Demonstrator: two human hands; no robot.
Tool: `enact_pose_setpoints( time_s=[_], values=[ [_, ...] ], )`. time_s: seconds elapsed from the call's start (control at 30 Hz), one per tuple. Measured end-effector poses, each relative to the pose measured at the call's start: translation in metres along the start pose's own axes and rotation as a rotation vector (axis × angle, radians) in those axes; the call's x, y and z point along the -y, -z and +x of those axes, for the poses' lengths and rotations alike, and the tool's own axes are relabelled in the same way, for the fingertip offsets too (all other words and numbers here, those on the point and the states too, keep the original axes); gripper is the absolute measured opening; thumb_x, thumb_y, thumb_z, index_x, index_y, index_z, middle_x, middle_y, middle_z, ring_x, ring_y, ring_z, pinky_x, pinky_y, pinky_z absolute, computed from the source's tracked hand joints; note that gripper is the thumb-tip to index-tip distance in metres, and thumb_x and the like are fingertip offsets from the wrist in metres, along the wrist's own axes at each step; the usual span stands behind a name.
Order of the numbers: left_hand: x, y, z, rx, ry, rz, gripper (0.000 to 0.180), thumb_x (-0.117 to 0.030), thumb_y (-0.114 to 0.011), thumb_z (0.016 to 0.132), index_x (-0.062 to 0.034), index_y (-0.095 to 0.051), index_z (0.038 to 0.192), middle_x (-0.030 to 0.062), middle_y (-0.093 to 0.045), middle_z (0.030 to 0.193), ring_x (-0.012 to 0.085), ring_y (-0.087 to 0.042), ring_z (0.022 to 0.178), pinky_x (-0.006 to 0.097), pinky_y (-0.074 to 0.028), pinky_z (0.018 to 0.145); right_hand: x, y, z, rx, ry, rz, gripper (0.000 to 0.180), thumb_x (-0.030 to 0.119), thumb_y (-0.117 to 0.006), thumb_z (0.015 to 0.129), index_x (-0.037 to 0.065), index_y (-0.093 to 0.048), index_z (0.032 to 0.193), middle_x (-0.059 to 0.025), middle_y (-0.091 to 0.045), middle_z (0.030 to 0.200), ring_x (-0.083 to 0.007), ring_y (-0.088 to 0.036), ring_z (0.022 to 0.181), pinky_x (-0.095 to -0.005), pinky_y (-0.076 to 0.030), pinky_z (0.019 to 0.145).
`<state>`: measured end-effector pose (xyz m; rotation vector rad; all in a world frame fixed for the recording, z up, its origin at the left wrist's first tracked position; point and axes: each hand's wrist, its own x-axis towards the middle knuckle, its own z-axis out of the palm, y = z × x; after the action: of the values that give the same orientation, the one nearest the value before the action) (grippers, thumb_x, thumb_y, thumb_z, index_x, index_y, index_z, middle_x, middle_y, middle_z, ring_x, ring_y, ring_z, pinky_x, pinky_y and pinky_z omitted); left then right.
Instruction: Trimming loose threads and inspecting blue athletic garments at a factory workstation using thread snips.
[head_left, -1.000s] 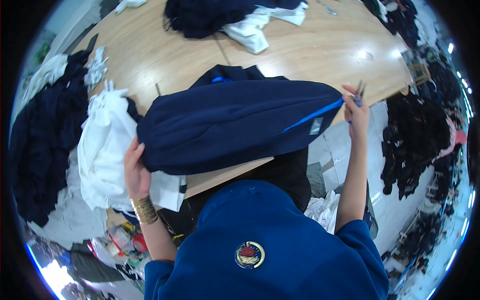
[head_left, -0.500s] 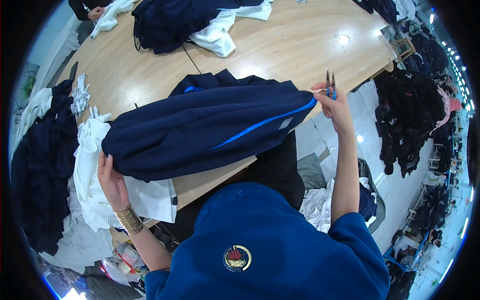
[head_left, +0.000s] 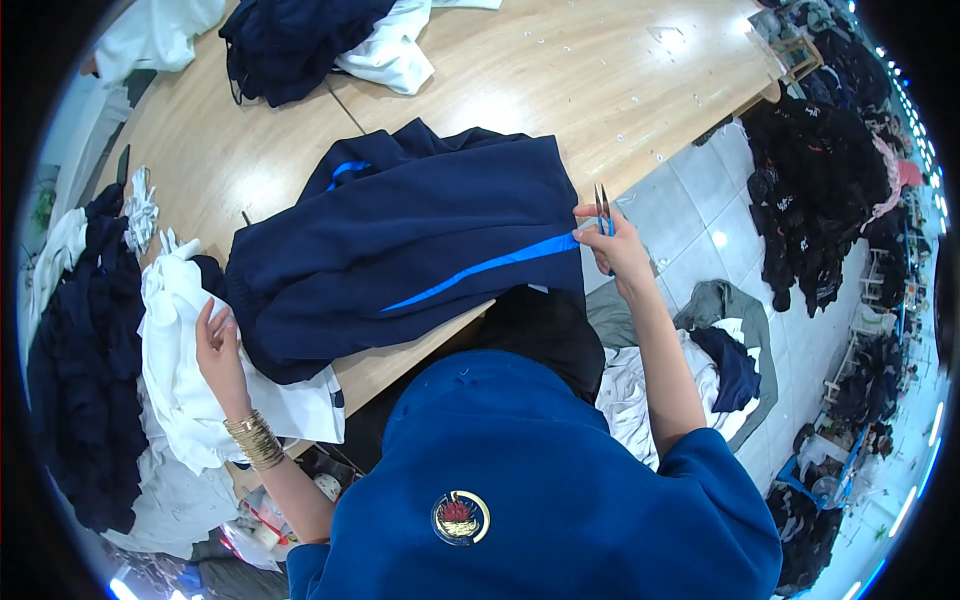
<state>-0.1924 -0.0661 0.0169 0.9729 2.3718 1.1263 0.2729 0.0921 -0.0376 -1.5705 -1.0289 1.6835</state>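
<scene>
A navy garment with a bright blue stripe lies spread across the table before me. At its right edge, by the end of the stripe, my right hand is closed around small thread snips, blades pointing up. The thumb and fingertip of that hand touch the fabric edge; how firmly they grip it I cannot tell. Beside the garment's gathered left end is my left hand, open, fingers apart and nothing in them. White garments lie under and beside that hand.
At the far side of the table sit a navy pile and white cloth. More navy garments hang at the left. On the right, the tiled floor has white clothes and a black heap.
My left hand has let go of the garment's left end. My right hand has moved left and down with the snips, and the garment's right end now lies flatter.
</scene>
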Motion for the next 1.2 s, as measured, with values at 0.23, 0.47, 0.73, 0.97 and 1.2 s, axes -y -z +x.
enact_pose_setpoints(
  time_s=[0.23, 0.47, 0.73, 0.97, 1.2],
  values=[
    [-0.051, -0.032, -0.019, -0.141, -0.373, 0.152, 0.035, -0.010, -0.054, 0.087, -0.0075, -0.051, 0.122, 0.0105, -0.052, 0.123, 0.0207, -0.053, 0.108, 0.031, -0.044, 0.088, -0.009, -0.001, -0.002, -0.025, -0.015, 0.066, 0.035, 0.003, -0.066, 0.076, 0.005, -0.053, 0.108, 0.0023, -0.056, 0.068, -0.0010, -0.034, 0.040, -0.0180, -0.023, 0.036],
    [-0.101, -0.102, -0.075, 0.664, -0.220, -0.372, 0.049, -0.011, -0.062, 0.082, -0.0071, -0.046, 0.128, 0.0122, -0.051, 0.123, 0.0203, -0.052, 0.111, 0.028, -0.044, 0.087, 0.013, -0.043, -0.027, -0.112, 0.342, 0.171, 0.031, 0.000, -0.066, 0.075, 0.003, -0.055, 0.104, 0.0019, -0.059, 0.074, 0.0002, -0.042, 0.050, -0.0169, -0.030, 0.043],
    [-0.132, -0.173, -0.079, 0.813, 0.318, -0.792, 0.013, -0.013, -0.058, 0.087, -0.0049, -0.061, 0.096, -0.0043, -0.062, 0.082, 0.0016, -0.055, 0.074, 0.016, -0.042, 0.065, 0.046, -0.088, -0.034, 0.258, 0.639, -0.166, 0.023, 0.002, -0.063, 0.078, 0.002, -0.057, 0.101, -0.0041, -0.062, 0.101, -0.0091, -0.058, 0.091, -0.0245, -0.043, 0.082],
    [-0.127, -0.145, -0.076, 0.771, 0.290, -0.903, 0.016, -0.014, -0.057, 0.088, -0.0038, -0.060, 0.099, -0.0005, -0.063, 0.091, 0.0043, -0.057, 0.079, 0.019, -0.045, 0.070, 0.029, -0.072, -0.020, 0.064, 0.757, -0.740, 0.041, 0.015, -0.070, 0.068, 0.012, -0.058, 0.108, -0.0037, -0.057, 0.109, -0.0264, -0.060, 0.092, -0.0309, -0.048, 0.079],
    [-0.106, -0.099, -0.056, 0.747, 0.296, -1.126, 0.033, -0.001, -0.053, 0.084, 0.0013, -0.052, 0.118, 0.0033, -0.063, 0.096, 0.0091, -0.059, 0.088, 0.022, -0.047, 0.078, 0.028, -0.039, 0.026, 0.043, 0.471, -0.440, 0.016, 0.014, -0.068, 0.075, 0.001, -0.063, 0.083, -0.0029, -0.057, 0.064, -0.0089, -0.051, 0.063, -0.0231, -0.040, 0.059]
  ],
)
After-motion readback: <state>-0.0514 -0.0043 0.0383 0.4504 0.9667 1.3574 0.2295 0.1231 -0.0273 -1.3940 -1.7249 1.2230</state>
